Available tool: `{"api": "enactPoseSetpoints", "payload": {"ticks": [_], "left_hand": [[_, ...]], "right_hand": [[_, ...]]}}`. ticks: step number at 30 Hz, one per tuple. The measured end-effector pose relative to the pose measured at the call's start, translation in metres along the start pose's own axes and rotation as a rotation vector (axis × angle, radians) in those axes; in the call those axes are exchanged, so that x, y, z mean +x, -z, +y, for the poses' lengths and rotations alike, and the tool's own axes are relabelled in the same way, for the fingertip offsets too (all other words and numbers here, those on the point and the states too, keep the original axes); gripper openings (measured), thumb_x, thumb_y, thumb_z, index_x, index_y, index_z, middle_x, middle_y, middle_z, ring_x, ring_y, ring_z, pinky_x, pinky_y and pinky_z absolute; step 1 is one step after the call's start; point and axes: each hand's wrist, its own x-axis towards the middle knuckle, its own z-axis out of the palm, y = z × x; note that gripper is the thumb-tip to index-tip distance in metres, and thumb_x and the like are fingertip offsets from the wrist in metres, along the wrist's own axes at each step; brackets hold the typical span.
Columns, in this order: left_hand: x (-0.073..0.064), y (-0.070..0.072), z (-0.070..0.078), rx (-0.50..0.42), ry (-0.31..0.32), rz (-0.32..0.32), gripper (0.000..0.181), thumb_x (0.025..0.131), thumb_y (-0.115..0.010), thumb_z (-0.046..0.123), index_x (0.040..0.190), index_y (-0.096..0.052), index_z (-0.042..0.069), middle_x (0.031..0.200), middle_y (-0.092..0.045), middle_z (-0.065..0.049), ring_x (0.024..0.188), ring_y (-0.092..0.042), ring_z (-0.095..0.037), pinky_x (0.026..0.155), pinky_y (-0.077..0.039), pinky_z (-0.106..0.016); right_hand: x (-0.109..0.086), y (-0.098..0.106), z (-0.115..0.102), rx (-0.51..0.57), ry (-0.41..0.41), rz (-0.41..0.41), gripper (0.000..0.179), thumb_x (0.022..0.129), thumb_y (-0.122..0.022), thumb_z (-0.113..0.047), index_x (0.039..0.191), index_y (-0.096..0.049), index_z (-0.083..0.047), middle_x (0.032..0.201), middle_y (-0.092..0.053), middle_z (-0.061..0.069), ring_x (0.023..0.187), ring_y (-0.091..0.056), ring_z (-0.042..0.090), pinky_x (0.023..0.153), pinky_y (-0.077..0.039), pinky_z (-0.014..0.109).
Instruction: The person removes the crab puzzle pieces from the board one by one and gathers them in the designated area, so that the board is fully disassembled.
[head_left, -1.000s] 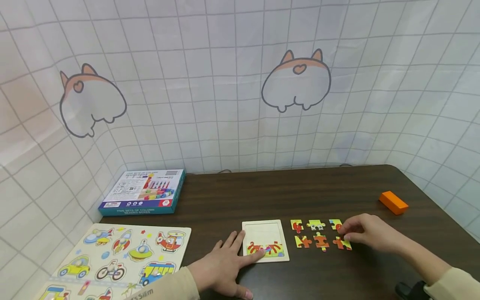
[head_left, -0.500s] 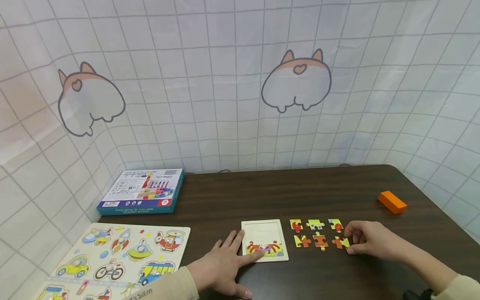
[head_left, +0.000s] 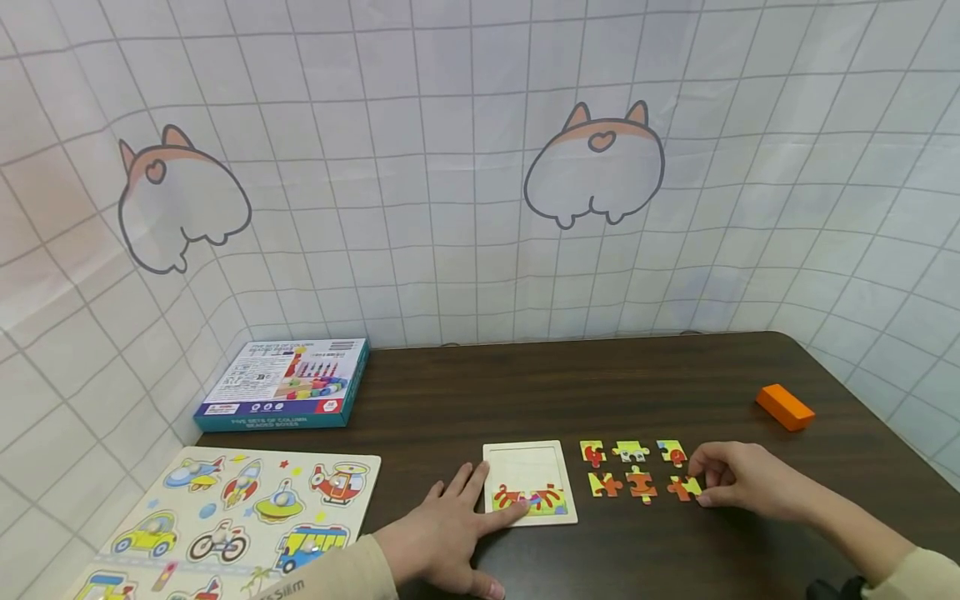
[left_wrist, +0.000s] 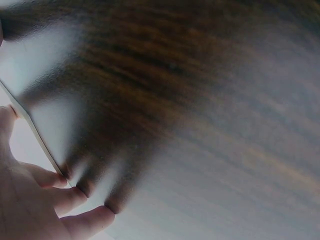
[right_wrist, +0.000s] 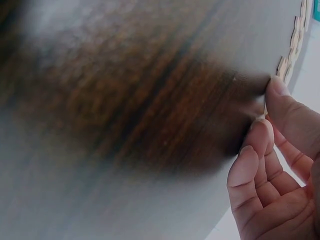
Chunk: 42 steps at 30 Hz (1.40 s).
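Observation:
In the head view, my left hand (head_left: 450, 529) lies spread, its index finger across a light wooden puzzle tray (head_left: 525, 457). Red, yellow and green puzzle pieces (head_left: 551, 502) fill the tray's lower strip, partly under that finger; its upper part is bare. My right hand (head_left: 742, 479) pinches the right edge of an orange-and-yellow jigsaw piece (head_left: 682, 488) at the lower right of two rows of loose pieces. From the right wrist, thumb (right_wrist: 285, 102) and fingers come together at the tabletop. The left wrist view shows fingertips by the tray's edge (left_wrist: 40, 135).
Other loose jigsaw pieces, among them an upper right one (head_left: 672, 452) and a middle one (head_left: 641, 483), lie right of the tray. An orange block (head_left: 784, 407) sits farther right. A vehicle peg puzzle board (head_left: 255, 525) and a boxed set (head_left: 288, 383) are at left.
My right hand has shifted off the top of the lower right jigsaw piece to its right edge, and the piece has slid slightly right. My left hand stays in place.

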Motion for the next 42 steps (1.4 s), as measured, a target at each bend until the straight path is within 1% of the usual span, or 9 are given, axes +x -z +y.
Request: {"api": "enactPoseSetpoints", "payload": {"ticks": [15,19,28,42], "left_hand": [[0.0008,-0.0005,-0.0011,-0.006,-0.002,-0.005,0.090,0.077,-0.076,0.069,0.154,-0.030,0.058,0.170,-0.018,-0.018,0.156,-0.022,-0.041,0.113,-0.034,-0.066],[0.0013,-0.0015,-0.0019,-0.006,-0.007,0.000,0.090,0.077,-0.076,0.069,0.154,-0.030,0.057,0.169,-0.018,-0.019,0.156,-0.022,-0.041,0.113,-0.034,-0.066],[-0.0017,-0.0016,0.0005,0.026,-0.001,0.024,0.089,0.077,-0.075,0.069,0.154,-0.032,0.056,0.169,-0.020,-0.020,0.155,-0.024,-0.041,0.112,-0.036,-0.065],[-0.0007,-0.0019,0.0003,0.022,-0.007,0.033,0.089,0.077,-0.075,0.069,0.154,-0.032,0.056,0.169,-0.020,-0.020,0.155,-0.023,-0.041,0.112,-0.035,-0.066]], "right_hand": [[0.0023,-0.0011,-0.0015,-0.009,-0.003,0.014,0.026,0.088,-0.080,-0.023,0.104,-0.064,-0.010,0.076,-0.057,-0.007,0.063,-0.049,0.000,0.059,-0.043,0.023],[0.0019,-0.0013,-0.0014,-0.007,-0.002,0.014,0.026,0.088,-0.080,-0.023,0.104,-0.064,-0.010,0.076,-0.057,-0.007,0.063,-0.049,0.000,0.059,-0.043,0.023],[0.0022,-0.0022,-0.0021,0.002,-0.013,0.011,0.026,0.089,-0.080,-0.022,0.105,-0.065,-0.009,0.075,-0.057,-0.006,0.062,-0.049,0.000,0.057,-0.042,0.023],[0.0023,-0.0006,-0.0007,0.003,-0.027,0.006,0.026,0.088,-0.080,-0.021,0.106,-0.064,-0.010,0.076,-0.057,-0.006,0.062,-0.049,0.000,0.057,-0.042,0.023]]}}
